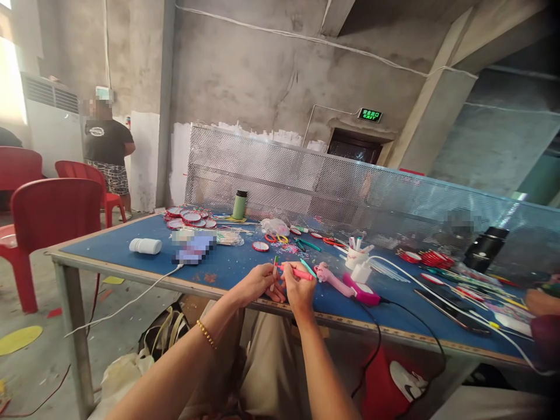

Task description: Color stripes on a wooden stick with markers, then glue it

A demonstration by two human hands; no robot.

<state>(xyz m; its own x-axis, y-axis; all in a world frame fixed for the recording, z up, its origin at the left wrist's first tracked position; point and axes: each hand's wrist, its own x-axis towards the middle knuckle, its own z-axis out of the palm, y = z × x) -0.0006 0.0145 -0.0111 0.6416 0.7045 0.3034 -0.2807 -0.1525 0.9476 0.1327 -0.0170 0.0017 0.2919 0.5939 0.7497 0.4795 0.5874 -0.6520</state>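
Note:
My left hand (pixel 262 281) pinches a small thin stick (pixel 275 269) with a green tip, held upright just above the table's front edge. My right hand (pixel 299 291) grips a red marker pen (pixel 301 273) like a writing tool, its tip pointing left at the stick. The two hands are close together. A teal pen-like piece (pixel 308 268) shows just behind my right fingers; whether they touch it I cannot tell. Right of that hand lies a pink device (pixel 332 279) with a magenta end and a black cord.
On the blue table (pixel 236 265) are a white bottle (pixel 145 246), a phone (pixel 195 249) on a cable, stacked red-rimmed discs (pixel 191 217), a green tumbler (pixel 240 205), pliers (pixel 308 245) and a cup of markers (pixel 356 255). A perforated metal screen (pixel 280 169) runs behind. Another person's hand (pixel 540 303) is at right.

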